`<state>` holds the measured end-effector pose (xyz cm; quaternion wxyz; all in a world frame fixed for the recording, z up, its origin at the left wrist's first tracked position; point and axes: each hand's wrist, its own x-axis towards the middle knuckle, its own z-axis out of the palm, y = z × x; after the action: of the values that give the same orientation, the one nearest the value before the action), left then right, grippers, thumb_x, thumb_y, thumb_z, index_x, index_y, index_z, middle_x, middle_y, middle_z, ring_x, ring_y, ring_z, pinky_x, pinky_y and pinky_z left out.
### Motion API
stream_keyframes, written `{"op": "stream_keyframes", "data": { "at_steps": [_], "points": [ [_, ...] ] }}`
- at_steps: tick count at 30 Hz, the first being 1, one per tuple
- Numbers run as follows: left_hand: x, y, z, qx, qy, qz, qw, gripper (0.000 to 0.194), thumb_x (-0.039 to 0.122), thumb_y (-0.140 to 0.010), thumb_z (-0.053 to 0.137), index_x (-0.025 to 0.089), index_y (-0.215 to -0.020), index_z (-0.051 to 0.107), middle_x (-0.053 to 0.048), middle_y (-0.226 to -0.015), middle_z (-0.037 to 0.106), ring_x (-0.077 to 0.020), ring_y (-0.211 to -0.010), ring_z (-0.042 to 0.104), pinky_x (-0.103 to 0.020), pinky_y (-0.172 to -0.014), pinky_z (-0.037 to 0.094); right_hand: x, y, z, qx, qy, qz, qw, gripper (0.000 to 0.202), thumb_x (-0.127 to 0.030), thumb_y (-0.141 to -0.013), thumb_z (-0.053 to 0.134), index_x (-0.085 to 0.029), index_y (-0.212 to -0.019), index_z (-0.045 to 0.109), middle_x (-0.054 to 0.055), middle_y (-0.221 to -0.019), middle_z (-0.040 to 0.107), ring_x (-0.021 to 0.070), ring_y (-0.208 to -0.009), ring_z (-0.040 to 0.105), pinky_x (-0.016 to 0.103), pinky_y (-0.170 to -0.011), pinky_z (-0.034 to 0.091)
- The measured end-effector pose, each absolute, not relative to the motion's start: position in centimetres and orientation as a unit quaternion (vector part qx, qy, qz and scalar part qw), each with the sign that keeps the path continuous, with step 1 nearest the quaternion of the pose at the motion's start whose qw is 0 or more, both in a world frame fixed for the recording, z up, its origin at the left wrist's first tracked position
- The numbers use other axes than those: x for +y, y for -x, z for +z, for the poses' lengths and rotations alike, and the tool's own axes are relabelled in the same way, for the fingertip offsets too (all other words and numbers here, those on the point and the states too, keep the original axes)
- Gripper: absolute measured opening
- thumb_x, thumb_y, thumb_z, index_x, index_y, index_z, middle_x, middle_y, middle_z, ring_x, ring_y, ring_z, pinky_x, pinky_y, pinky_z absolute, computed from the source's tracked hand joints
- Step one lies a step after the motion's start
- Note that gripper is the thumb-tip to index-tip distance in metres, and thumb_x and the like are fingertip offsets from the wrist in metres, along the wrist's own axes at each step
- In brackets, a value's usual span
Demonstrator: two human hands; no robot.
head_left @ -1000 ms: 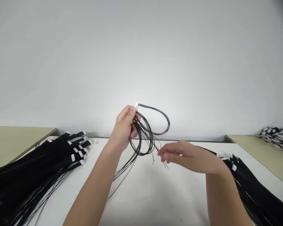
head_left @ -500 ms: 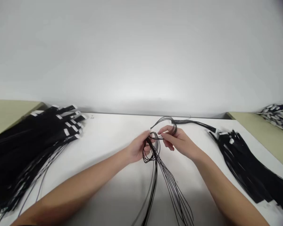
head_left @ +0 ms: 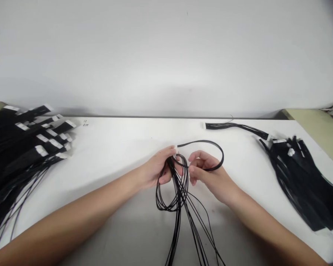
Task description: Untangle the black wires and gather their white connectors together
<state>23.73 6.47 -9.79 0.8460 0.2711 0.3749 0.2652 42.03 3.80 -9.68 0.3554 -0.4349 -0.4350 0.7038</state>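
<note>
My left hand (head_left: 158, 168) is closed on a bundle of thin black wires (head_left: 179, 199) near a small white connector (head_left: 175, 148). Several wires loop below the fingers, and loose ends hang toward the bottom edge. From the connector, a black loop (head_left: 211, 142) arcs to the right and comes back behind or through my right hand (head_left: 207, 170). The thumb and fingers of my right hand are curled close together at the loop's lower strand; whether they pinch it is hard to make out.
Black cables with white connectors (head_left: 55, 143) are piled at the left. More black cables (head_left: 296, 177) lie at the right, beside a single harness (head_left: 233, 126) with white ends. A white wall rises behind the white table (head_left: 113, 147).
The loop at my right hand has become wider and neater, and the loops under my left hand hang lower. The view has shifted, so the table and piles appear higher.
</note>
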Motion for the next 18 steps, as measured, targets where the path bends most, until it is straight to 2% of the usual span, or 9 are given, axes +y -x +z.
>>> {"op": "stream_keyframes", "data": {
  "at_steps": [3,8,11,15,18],
  "points": [
    [6.3,-23.8,-9.6,0.379,-0.259,0.286,0.841,0.028,0.038,-0.091,0.041,0.016,-0.074,0.047,-0.004,-0.057,0.064,-0.0035,-0.021,0.030,-0.017,-0.028,0.014,3.3,-41.2,-9.7,-0.418,0.444,0.729,0.310,0.026,-0.036,-0.079,0.070,-0.017,-0.084,0.054,-0.003,-0.071,0.057,0.0077,-0.055,0.053,0.023,-0.052,0.045],
    [6.1,-23.6,-9.9,0.363,-0.267,0.325,0.832,0.028,0.041,-0.091,0.045,0.016,-0.078,0.049,-0.002,-0.063,0.067,-0.0019,-0.024,0.032,-0.016,-0.031,0.014,2.9,-41.0,-10.0,-0.427,0.439,0.740,0.279,0.036,-0.051,-0.088,0.054,-0.015,-0.088,0.060,-0.001,-0.068,0.053,0.0072,-0.050,0.049,0.020,-0.043,0.038],
    [6.1,-23.5,-10.3,0.348,-0.257,0.327,0.840,0.028,0.042,-0.092,0.043,0.017,-0.082,0.050,-0.002,-0.067,0.068,-0.0013,-0.024,0.031,-0.015,-0.032,0.017,2.8,-41.1,-9.9,-0.446,0.437,0.725,0.290,0.035,-0.048,-0.089,0.054,-0.014,-0.080,0.060,-0.001,-0.068,0.052,0.0059,-0.050,0.047,0.020,-0.044,0.037],
    [6.1,-23.3,-10.6,0.355,-0.222,0.314,0.852,0.031,0.047,-0.091,0.043,0.018,-0.083,0.050,-0.003,-0.069,0.070,-0.0014,-0.023,0.030,-0.015,-0.032,0.025,2.5,-40.8,-9.6,-0.443,0.448,0.724,0.281,0.022,-0.038,-0.084,0.064,-0.017,-0.086,0.058,-0.003,-0.068,0.050,0.0055,-0.052,0.044,0.020,-0.047,0.037],
    [6.1,-23.3,-10.3,0.350,-0.207,0.313,0.858,0.028,0.048,-0.089,0.047,0.020,-0.085,0.049,-0.001,-0.069,0.070,-0.0022,-0.022,0.030,-0.014,-0.028,0.020,2.4,-40.5,-9.3,-0.440,0.451,0.720,0.290,0.021,-0.037,-0.085,0.062,-0.018,-0.081,0.056,-0.005,-0.061,0.046,0.0055,-0.048,0.039,0.021,-0.045,0.033]
  ]
}}
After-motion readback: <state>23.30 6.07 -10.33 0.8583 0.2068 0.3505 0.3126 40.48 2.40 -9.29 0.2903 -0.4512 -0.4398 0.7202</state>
